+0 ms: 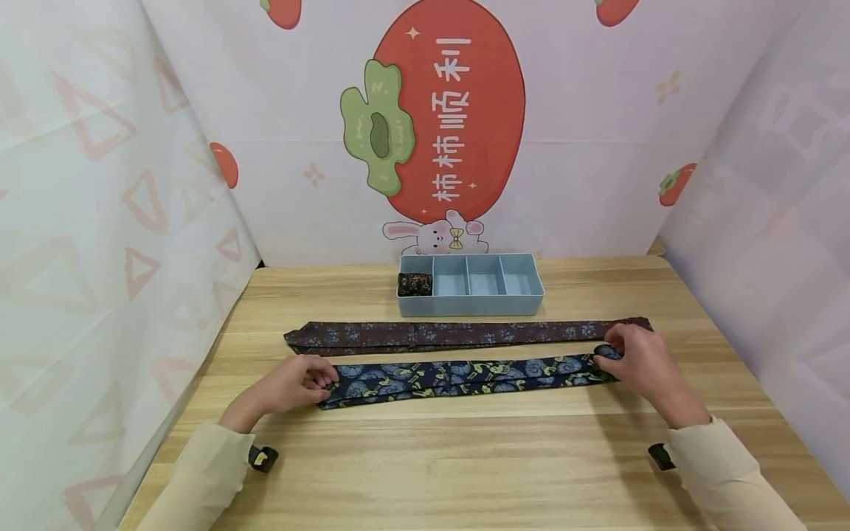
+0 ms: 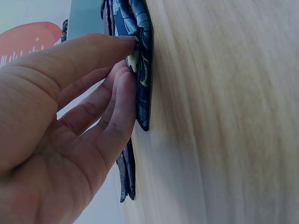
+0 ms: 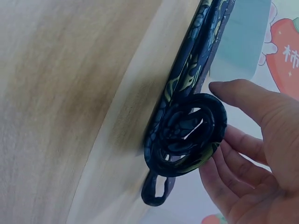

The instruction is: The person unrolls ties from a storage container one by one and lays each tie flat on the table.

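The head view is bright and softly lit, with a faint shadow on the table (image 1: 465, 457) at four o'clock, near the right hand (image 1: 640, 365). Both wrist views are dimmer and rather bluish; in them the wood grain looks blurred, toward three o'clock in the left one, toward nine o'clock in the right.

- I'm seeing the left hand (image 2: 51, 140) pinching a blue-patterned tie (image 2: 146, 74) near its end.
- A darker tie (image 2: 126, 170) is lying behind it on the wooden table (image 2: 224, 112).
- A blue box (image 2: 84, 17) is showing beyond.
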A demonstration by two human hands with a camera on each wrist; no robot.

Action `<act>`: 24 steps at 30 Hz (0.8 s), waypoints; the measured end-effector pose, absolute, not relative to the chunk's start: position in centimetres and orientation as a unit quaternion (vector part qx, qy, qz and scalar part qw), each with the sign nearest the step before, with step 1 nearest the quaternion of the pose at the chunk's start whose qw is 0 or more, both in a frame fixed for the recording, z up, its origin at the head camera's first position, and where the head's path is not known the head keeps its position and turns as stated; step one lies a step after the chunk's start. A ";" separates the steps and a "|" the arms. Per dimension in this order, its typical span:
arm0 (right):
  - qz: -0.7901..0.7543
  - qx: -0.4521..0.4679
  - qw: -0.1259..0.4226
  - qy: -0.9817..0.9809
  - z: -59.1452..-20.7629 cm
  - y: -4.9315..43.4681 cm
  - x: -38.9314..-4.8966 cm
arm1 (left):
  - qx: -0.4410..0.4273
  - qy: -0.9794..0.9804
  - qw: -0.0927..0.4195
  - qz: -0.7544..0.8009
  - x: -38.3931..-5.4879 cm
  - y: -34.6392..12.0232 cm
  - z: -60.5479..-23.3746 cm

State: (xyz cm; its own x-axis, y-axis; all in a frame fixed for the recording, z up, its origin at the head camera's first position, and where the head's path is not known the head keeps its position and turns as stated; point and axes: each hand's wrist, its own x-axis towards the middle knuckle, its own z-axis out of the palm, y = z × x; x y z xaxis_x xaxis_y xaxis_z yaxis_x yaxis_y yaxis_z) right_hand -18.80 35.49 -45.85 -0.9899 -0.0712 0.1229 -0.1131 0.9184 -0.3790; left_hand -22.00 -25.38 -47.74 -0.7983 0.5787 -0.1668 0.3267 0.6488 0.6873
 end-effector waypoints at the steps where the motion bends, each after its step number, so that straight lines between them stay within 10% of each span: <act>1: 0.198 0.046 0.052 -0.978 -45.9 35.6 -18.8 | 0.255 0.888 0.191 0.333 -22.0 -25.5 -47.7; 24: 0.219 -0.014 0.021 -0.975 -45.5 39.6 -18.8 | 0.233 0.892 0.186 0.341 -21.6 -27.4 -47.3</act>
